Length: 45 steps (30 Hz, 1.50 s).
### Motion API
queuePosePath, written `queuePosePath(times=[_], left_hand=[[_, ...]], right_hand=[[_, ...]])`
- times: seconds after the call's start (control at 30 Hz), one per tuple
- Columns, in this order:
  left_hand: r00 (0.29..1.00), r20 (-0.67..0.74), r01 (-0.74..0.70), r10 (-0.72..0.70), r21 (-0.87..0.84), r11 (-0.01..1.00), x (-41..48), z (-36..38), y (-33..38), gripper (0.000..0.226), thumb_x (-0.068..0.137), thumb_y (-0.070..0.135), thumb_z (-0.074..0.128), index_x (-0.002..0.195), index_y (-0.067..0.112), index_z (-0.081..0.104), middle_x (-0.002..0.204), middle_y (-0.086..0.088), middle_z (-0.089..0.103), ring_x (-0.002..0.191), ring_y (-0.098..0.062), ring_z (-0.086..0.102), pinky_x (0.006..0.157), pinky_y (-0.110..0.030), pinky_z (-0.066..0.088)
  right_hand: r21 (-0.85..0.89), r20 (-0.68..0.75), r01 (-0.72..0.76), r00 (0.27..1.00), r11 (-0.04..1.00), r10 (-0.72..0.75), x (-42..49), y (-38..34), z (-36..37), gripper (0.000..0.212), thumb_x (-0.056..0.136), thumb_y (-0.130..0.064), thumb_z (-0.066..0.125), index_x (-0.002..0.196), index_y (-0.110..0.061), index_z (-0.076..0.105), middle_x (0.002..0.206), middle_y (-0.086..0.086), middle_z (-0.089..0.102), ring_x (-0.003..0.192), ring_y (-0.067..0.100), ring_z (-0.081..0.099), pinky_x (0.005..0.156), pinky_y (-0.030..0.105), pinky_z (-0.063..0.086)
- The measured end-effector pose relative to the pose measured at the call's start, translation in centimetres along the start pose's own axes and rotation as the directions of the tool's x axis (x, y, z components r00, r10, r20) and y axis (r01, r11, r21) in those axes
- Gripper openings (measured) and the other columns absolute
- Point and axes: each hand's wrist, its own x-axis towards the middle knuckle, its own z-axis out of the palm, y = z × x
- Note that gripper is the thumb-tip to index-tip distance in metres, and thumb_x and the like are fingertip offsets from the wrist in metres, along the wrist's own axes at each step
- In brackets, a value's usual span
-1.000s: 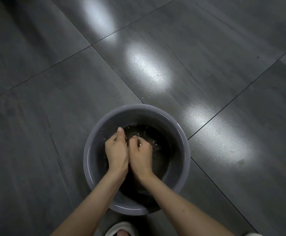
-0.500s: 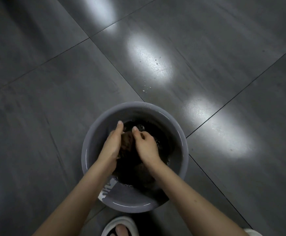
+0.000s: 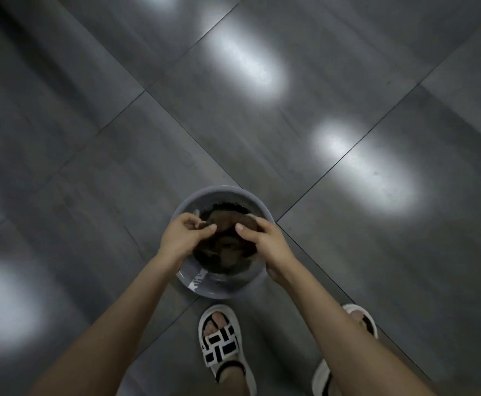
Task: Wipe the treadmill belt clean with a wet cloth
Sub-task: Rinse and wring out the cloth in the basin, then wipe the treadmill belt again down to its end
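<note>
A wet brown cloth (image 3: pixel 225 224) hangs bunched above a round grey basin (image 3: pixel 222 195) of dark water that sits on the floor. My left hand (image 3: pixel 180 234) pinches the cloth's left end between thumb and fingers. My right hand (image 3: pixel 263 238) grips its right end, thumb on top. The lower folds of the cloth droop into the basin between my wrists. No treadmill belt is in view.
Dark grey floor tiles (image 3: pixel 290 124) with bright light reflections surround the basin. My feet in white and black sandals (image 3: pixel 222 341) stand just behind it, the right sandal (image 3: pixel 359 318) partly hidden by my forearm.
Both hands have lifted the cloth out of the water and spread apart along it. The camera has risen, so the basin looks smaller and my sandals show.
</note>
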Motion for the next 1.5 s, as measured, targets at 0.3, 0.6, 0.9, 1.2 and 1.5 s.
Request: queuePosePath(times=[0.3, 0.6, 0.9, 1.2, 1.5], left_hand=[[0.831, 0.492, -0.462, 0.26, 0.349, 0.815, -15.2, 2.3, 16.5, 0.09, 0.043, 0.028, 0.075, 0.125, 0.048, 0.044, 0.14, 0.006, 0.036, 0.13, -0.008, 0.033, 0.107, -0.025, 0.029], [0.7, 0.641, -0.472, 0.314, 0.084, 0.878, -32.8, 17.2, 38.0, 0.029, 0.064, 0.005, 0.084, 0.084, 0.013, 0.064, 0.075, 0.001, 0.067, 0.069, -0.004, 0.065, 0.066, -0.02, 0.05], [0.584, 0.673, -0.561, 0.454, -0.071, 0.825, -43.7, 37.8, 55.1, 0.019, 0.083, 0.004, 0.068, 0.09, 0.019, 0.058, 0.094, -0.006, 0.065, 0.088, -0.02, 0.063, 0.071, -0.029, 0.053], [0.473, 0.819, -0.696, 0.323, 0.122, 0.708, -45.1, 54.6, 71.3, 0.023, 0.074, 0.007, 0.076, 0.083, 0.022, 0.061, 0.091, -0.002, 0.065, 0.083, -0.022, 0.063, 0.074, -0.035, 0.051], [0.382, 0.897, -0.713, 0.222, 0.132, 0.689, -47.7, 74.5, 87.4, 0.007, 0.09, 0.006, 0.055, 0.087, 0.009, 0.06, 0.079, -0.004, 0.063, 0.069, -0.016, 0.059, 0.07, -0.031, 0.051]], right_hand=[[0.101, 0.076, 0.111, 0.99, 0.989, -0.119, -17.1, -15.7, -7.4, 0.027, 0.058, -0.007, 0.071, 0.08, -0.022, 0.068, 0.077, -0.006, 0.066, 0.079, 0.012, 0.062, 0.069, 0.021, 0.047], [0.306, -0.413, 0.299, 0.897, 0.904, -0.157, -35.7, -28.8, -26.9, 0.05, 0.078, -0.006, 0.073, 0.123, -0.016, 0.053, 0.11, 0.011, 0.065, 0.089, 0.017, 0.065, 0.063, 0.021, 0.052], [0.21, -0.761, 0.529, 0.616, 0.822, -0.202, -42.5, -36.7, -46.7, 0.015, 0.09, -0.014, 0.062, 0.101, -0.025, 0.063, 0.096, 0.004, 0.069, 0.091, 0.021, 0.067, 0.075, 0.038, 0.054], [0.351, -0.884, 0.615, 0.466, 0.706, 0.034, -41.6, -43.6, -64.0, 0.015, 0.095, -0.007, 0.051, 0.095, -0.015, 0.063, 0.091, 0.006, 0.066, 0.081, 0.019, 0.062, 0.064, 0.028, 0.051], [0.323, -0.944, 0.734, 0.207, 0.597, 0.256, -46.4, -48.1, -85.0, 0.018, 0.095, -0.008, 0.051, 0.112, -0.006, 0.058, 0.105, 0.016, 0.062, 0.097, 0.026, 0.06, 0.088, 0.044, 0.048]])
